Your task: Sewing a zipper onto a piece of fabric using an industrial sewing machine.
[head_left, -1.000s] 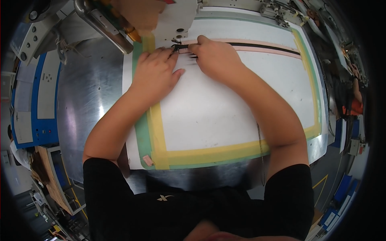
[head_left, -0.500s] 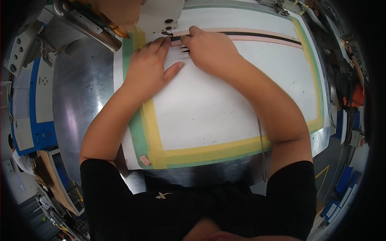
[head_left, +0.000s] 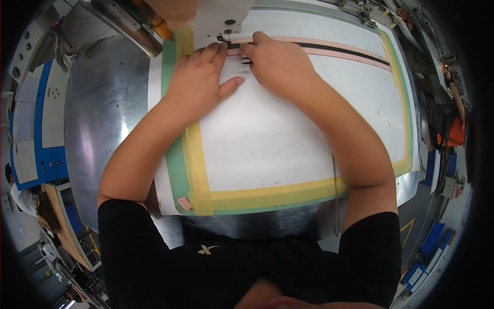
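Note:
A long black strip with pink borders (head_left: 355, 55) runs across the white sheet (head_left: 267, 134) at the far side. My left hand (head_left: 201, 77) lies flat at the strip's left end, its fingertips beside a small dark presser foot (head_left: 223, 39) and its thumb held apart. My right hand (head_left: 280, 64) is closed over the strip just to the right, thumb and forefinger bent onto it. From under its curled fingers stick two thin points of a dark tool (head_left: 247, 63); the rest of that tool is hidden in the palm.
Above my left hand hangs a white sewing machine head (head_left: 213, 20), with a metal cylinder (head_left: 126, 28) to its left. Yellow tape (head_left: 267, 193) and a green border (head_left: 177, 190) edge the sheet. A pink scrap (head_left: 184, 204) lies at the near left corner. A blue-and-white cabinet (head_left: 49, 165) stands left.
The view has shifted slightly, so the machine and strip sit a little further right in the picture. Both hands keep the same places on the strip and the same grip.

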{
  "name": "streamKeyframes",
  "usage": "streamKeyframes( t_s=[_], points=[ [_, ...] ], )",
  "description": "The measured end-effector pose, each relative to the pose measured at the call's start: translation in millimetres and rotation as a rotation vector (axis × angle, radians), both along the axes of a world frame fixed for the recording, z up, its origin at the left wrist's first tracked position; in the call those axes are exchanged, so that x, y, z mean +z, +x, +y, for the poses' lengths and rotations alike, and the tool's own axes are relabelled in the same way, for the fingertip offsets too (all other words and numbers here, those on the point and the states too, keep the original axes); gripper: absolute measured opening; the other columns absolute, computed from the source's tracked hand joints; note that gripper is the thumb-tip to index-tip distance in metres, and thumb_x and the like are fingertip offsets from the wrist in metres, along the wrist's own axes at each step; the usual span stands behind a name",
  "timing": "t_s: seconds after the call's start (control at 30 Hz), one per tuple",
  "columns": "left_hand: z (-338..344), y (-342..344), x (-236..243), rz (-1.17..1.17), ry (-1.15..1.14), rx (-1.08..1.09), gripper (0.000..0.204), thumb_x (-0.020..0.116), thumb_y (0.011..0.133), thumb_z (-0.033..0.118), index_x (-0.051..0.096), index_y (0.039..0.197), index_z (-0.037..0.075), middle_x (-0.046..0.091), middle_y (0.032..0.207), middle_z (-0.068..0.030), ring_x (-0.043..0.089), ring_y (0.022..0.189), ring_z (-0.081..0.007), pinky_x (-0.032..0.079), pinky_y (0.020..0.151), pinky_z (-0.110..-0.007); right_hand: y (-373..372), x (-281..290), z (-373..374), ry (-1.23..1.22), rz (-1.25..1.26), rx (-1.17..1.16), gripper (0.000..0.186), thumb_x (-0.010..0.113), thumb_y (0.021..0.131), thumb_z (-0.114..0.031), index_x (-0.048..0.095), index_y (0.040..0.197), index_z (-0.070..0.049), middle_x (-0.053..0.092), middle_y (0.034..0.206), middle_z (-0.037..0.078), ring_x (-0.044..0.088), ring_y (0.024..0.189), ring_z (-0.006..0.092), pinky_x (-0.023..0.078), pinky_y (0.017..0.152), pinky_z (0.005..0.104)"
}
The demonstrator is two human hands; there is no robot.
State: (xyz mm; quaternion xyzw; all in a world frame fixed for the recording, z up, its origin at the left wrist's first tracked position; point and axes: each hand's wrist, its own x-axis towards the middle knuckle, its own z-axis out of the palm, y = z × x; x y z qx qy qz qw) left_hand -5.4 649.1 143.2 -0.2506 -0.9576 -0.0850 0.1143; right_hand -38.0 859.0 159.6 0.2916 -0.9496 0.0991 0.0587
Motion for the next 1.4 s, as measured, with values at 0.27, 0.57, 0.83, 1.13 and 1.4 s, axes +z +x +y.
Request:
streamKeyframes(
  t_s=[0.27, 0.57, 0.83, 1.13, 1.4],
  points=[
    [2.2, 1.5, 3.6, -0.016, 0.014, 0.005, 0.074, 0.071, 0.094, 0.043, 0.055, 0.143, -0.01, 0.062, 0.138, -0.0242, 0.062, 0.122, -0.0372, 0.048, 0.105, -0.046, 3.2, -0.5, -2.1, 0.025, -0.009, -0.015, 0.024, 0.061, 0.092, -0.004, 0.075, 0.112, -0.005, 0.066, 0.112, 0.012, 0.074, 0.09, 0.0321, 0.061, 0.075, 0.0433],
    [1.0, 2.7, 4.3, -0.041, 0.014, 0.003, 0.074, 0.071, 0.094, 0.041, 0.053, 0.145, -0.01, 0.061, 0.139, -0.024, 0.062, 0.124, -0.0369, 0.047, 0.106, -0.046, 1.8, -1.5, -0.6, 0.022, -0.005, -0.002, 0.028, 0.061, 0.091, -0.003, 0.074, 0.116, -0.003, 0.066, 0.112, 0.013, 0.074, 0.089, 0.0326, 0.061, 0.074, 0.0428],
    [1.7, 0.7, 3.3, -0.047, 0.012, 0.003, 0.075, 0.072, 0.093, 0.041, 0.053, 0.144, -0.01, 0.062, 0.137, -0.0231, 0.062, 0.123, -0.0367, 0.048, 0.104, -0.046, 1.8, -0.2, -1.0, 0.034, -0.005, -0.011, 0.031, 0.061, 0.09, -0.002, 0.074, 0.118, -0.003, 0.066, 0.113, 0.013, 0.074, 0.09, 0.0322, 0.061, 0.074, 0.0427],
    [1.5, 3.7, 2.4, -0.021, 0.019, 0.005, 0.075, 0.072, 0.094, 0.042, 0.053, 0.144, -0.01, 0.062, 0.136, -0.0228, 0.062, 0.123, -0.0363, 0.048, 0.104, -0.046, 4.6, -0.3, -1.6, 0.024, 0.003, -0.009, 0.031, 0.061, 0.09, -0.002, 0.074, 0.119, -0.005, 0.066, 0.113, 0.013, 0.074, 0.089, 0.0316, 0.06, 0.074, 0.0428],
    [1.8, 4.2, 4.6, -0.018, 0.015, 0.013, 0.075, 0.071, 0.094, 0.044, 0.054, 0.144, -0.009, 0.063, 0.135, -0.022, 0.062, 0.122, -0.0361, 0.047, 0.104, -0.046, 6.2, -0.3, -3.2, 0.048, 0.052, 0.0, 0.026, 0.061, 0.091, -0.004, 0.073, 0.114, -0.004, 0.066, 0.11, 0.013, 0.074, 0.085, 0.0308, 0.06, 0.071, 0.0419]
  ],
)
